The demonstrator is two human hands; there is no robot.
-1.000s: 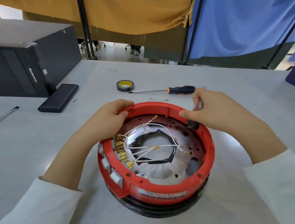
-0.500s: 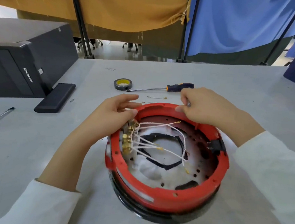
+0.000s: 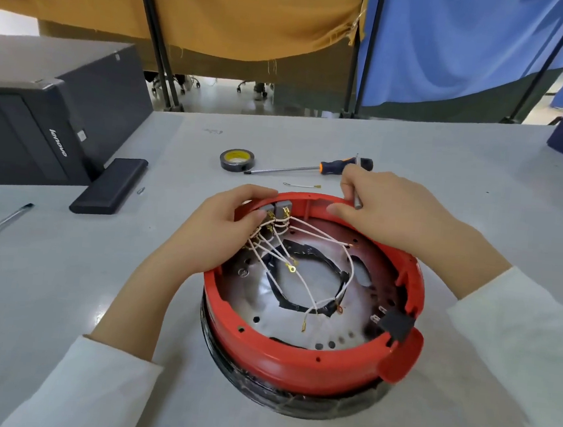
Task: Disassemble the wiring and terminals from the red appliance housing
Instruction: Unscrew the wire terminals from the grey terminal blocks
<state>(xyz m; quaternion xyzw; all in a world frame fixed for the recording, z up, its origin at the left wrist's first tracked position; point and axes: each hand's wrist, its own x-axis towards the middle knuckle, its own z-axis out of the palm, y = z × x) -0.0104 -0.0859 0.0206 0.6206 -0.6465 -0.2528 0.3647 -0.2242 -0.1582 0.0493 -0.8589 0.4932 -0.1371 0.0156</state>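
Both hands at the far rim of the red housing

The red housing (image 3: 295, 366) stands near the front edge of the surface (image 3: 66, 280), white wires (image 3: 305, 282) loose inside. The left hand (image 3: 217, 238) grips the rim at the grey terminal blocks (image 3: 275, 207), fingers curled over. The right hand (image 3: 384, 211) rests on the rim and holds a thin metal tool (image 3: 357, 200). Farther lie a screwdriver (image 3: 331, 168) and a tape roll (image 3: 238, 160).

A makeshift workshop or lab station: a plain grey tabletop (image 3: 446, 159) carries a screwdriver (image 3: 337, 166), a roll of tape (image 3: 238, 159) and a black desktop computer (image 3: 55, 121). Mustard (image 3: 221, 13) and blue (image 3: 455, 41) cloth screens on black stands close it off, with office-chair wheels (image 3: 249, 88) visible beneath.
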